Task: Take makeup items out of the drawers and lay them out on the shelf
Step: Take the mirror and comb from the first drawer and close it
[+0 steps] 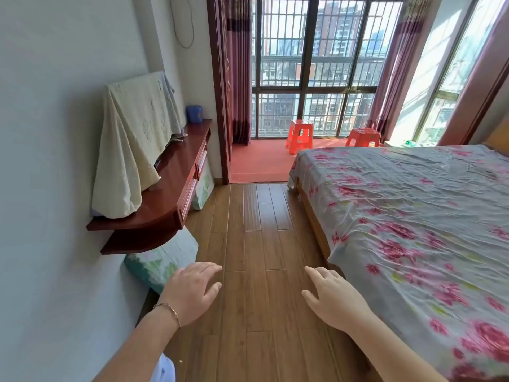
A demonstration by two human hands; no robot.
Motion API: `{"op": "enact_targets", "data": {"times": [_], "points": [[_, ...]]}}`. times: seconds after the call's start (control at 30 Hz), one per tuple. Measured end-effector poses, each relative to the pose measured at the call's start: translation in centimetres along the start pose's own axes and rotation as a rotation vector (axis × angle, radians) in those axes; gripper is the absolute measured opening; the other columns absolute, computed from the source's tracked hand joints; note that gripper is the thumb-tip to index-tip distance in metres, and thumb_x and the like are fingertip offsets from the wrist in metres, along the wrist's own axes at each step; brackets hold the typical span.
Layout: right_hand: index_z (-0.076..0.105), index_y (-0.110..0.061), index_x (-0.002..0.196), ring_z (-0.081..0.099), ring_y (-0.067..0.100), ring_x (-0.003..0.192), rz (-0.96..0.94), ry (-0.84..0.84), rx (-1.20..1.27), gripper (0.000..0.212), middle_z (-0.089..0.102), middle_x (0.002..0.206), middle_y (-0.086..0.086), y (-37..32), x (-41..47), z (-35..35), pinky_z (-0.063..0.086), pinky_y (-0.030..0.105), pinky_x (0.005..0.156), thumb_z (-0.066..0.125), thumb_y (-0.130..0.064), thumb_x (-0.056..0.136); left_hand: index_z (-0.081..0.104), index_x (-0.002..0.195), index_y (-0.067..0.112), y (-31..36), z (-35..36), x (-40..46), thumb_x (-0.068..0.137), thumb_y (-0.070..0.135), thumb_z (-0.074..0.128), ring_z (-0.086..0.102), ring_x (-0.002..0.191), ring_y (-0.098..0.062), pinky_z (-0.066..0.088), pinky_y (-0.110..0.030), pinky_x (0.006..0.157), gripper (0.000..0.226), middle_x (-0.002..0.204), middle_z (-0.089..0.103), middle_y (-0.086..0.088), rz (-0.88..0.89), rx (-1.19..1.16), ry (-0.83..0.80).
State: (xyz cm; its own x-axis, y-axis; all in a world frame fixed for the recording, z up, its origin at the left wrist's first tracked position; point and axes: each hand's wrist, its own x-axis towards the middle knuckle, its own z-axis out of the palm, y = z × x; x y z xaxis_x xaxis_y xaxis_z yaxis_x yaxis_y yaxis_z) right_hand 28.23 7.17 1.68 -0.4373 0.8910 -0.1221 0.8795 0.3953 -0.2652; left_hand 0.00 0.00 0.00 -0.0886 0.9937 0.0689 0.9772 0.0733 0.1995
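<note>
Our left hand [192, 290] and right hand [332, 297] spread, empty. Drawers [192, 180] ahead-left under shelf [168, 199]; hasty pull risks snagging draped cloth [132, 144].

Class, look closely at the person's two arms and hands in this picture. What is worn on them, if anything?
Both forearms are bare, with no sleeves showing. The left hand has a thin gold-coloured chain bracelet at the wrist. The right hand and its wrist carry nothing visible: no bracelet, watch or glove. No rings can be made out on the fingers.
</note>
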Motion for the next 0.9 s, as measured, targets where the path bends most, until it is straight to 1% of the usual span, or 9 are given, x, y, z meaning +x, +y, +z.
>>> {"op": "enact_targets", "data": {"times": [0.07,0.17,0.27,0.33,0.4,0.53,0.7,0.8,0.9], "points": [[0.018,-0.026,0.149,0.024,0.014,0.141,-0.007,-0.006,0.025,0.058,0.030,0.152,-0.008,0.9,0.5,0.1,0.027,0.028,0.112,0.035,-0.046,0.097,0.046,0.134,0.032,0.5,0.6,0.4,0.091,0.047,0.037,0.042,0.131,-0.005,0.034,-0.029,0.109,0.047,0.138,0.049,0.015,0.001,0.000,0.009],[0.020,-0.028,0.148,0.025,0.013,0.141,-0.033,-0.011,0.060,0.058,0.031,0.151,-0.008,2.0,1.1,0.2,0.029,0.028,0.112,0.038,-0.046,0.096,0.043,0.135,0.035,1.6,1.6,0.4,0.087,0.054,0.024,0.039,0.132,-0.002,0.033,-0.027,0.109,0.055,0.140,0.046,0.018,-0.025,0.028,-0.018],[0.020,-0.028,0.148,0.026,0.014,0.140,-0.060,-0.012,0.076,0.058,0.032,0.151,-0.008,3.2,1.5,0.4,0.030,0.028,0.111,0.038,-0.045,0.096,0.042,0.135,0.035,2.8,2.8,0.4,0.087,0.055,0.021,0.039,0.132,0.000,0.033,-0.026,0.108,0.056,0.140,0.045,0.020,-0.062,0.035,-0.019],[0.020,-0.028,0.148,0.025,0.014,0.141,-0.076,-0.020,0.070,0.058,0.031,0.151,-0.008,4.1,1.8,0.7,0.029,0.028,0.111,0.038,-0.046,0.096,0.043,0.134,0.036,3.9,3.5,0.2,0.079,0.058,0.010,0.040,0.130,0.001,0.033,-0.025,0.107,0.068,0.139,0.045,0.022,-0.080,0.026,-0.019],[0.020,-0.027,0.148,0.024,0.014,0.141,-0.097,-0.038,0.065,0.059,0.031,0.151,-0.008,5.2,2.3,1.2,0.029,0.029,0.111,0.038,-0.046,0.096,0.044,0.134,0.035,5.3,4.7,0.0,0.074,0.058,0.006,0.041,0.130,0.001,0.031,-0.027,0.107,0.075,0.138,0.046,0.022,-0.102,0.009,-0.037],[0.021,-0.027,0.148,0.023,0.015,0.142,-0.098,-0.070,0.067,0.058,0.031,0.152,-0.008,6.9,3.3,1.9,0.028,0.029,0.112,0.038,-0.046,0.096,0.044,0.134,0.036,6.8,6.2,0.6,0.073,0.057,0.006,0.040,0.130,0.000,0.023,-0.033,0.112,0.075,0.138,0.046,0.021,-0.127,0.013,-0.086],[0.020,-0.028,0.148,0.025,0.014,0.140,-0.097,-0.082,0.073,0.058,0.033,0.150,-0.009,8.5,6.0,2.3,0.029,0.029,0.111,0.038,-0.045,0.096,0.044,0.134,0.037,6.8,6.4,4.7,0.075,0.059,0.005,0.039,0.131,0.000,0.023,-0.035,0.114,0.073,0.139,0.046,0.021,-0.132,0.023,-0.094],[0.020,-0.027,0.148,0.025,0.015,0.140,-0.082,-0.080,0.076,0.058,0.033,0.150,-0.007,9.0,8.4,2.3,0.028,0.029,0.111,0.038,-0.044,0.096,0.042,0.135,0.037,6.4,6.4,7.8,0.087,0.051,0.020,0.037,0.133,0.000,0.024,-0.033,0.114,0.054,0.140,0.044,0.021,-0.104,0.035,-0.106],[0.018,-0.025,0.149,0.024,0.016,0.141,-0.072,-0.098,0.072,0.058,0.032,0.151,-0.007,9.0,11.3,1.8,0.027,0.029,0.112,0.037,-0.043,0.097,0.041,0.136,0.037,5.4,6.6,11.6,0.092,0.047,0.030,0.036,0.134,0.000,0.023,-0.032,0.115,0.046,0.141,0.043,0.020,-0.088,0.016,-0.108]]}}
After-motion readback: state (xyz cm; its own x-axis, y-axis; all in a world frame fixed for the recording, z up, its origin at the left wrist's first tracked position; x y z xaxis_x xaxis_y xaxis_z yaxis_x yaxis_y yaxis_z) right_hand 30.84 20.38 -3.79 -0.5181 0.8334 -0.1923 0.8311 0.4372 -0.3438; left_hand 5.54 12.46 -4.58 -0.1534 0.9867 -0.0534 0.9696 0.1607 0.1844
